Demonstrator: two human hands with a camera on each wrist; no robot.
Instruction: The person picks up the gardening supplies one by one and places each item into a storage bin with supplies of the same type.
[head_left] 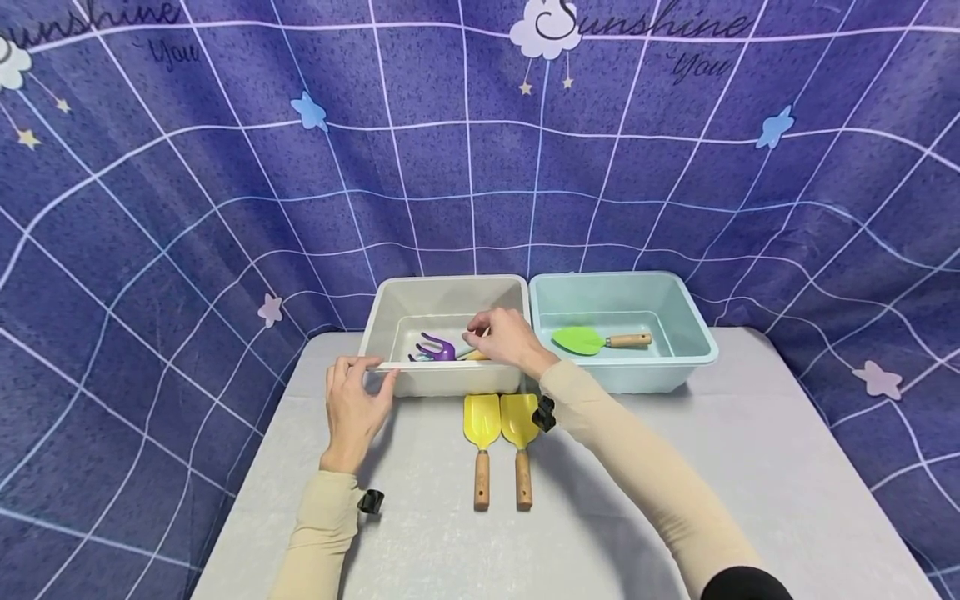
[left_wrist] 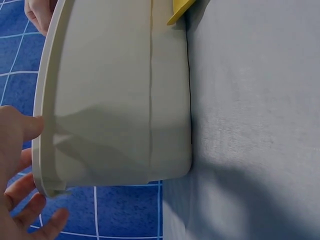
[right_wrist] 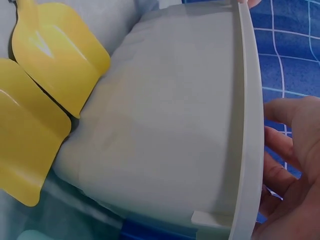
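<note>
My left hand [head_left: 356,408] rests at the front left corner of the light grey bin [head_left: 457,379]. In the left wrist view its thumb touches the rim, and the other fingers spread loosely past the corner. Over the bin's right half is my right hand [head_left: 510,337], its fingers bent loosely with no object visible between them. Below its fingertips, a purple hand rake [head_left: 442,348] and parts of other tools lie in the bin; the hand and front wall partly hide them. Two yellow shovels [head_left: 482,421] [head_left: 519,421] with wooden handles lie side by side before the bin.
A pale blue bin [head_left: 622,377] stands just right of the grey one. Inside it lies a green trowel [head_left: 581,340] with a wooden handle. Both bins are on a table with a light grey cloth [head_left: 420,517]. Behind hangs a blue patterned curtain [head_left: 480,167].
</note>
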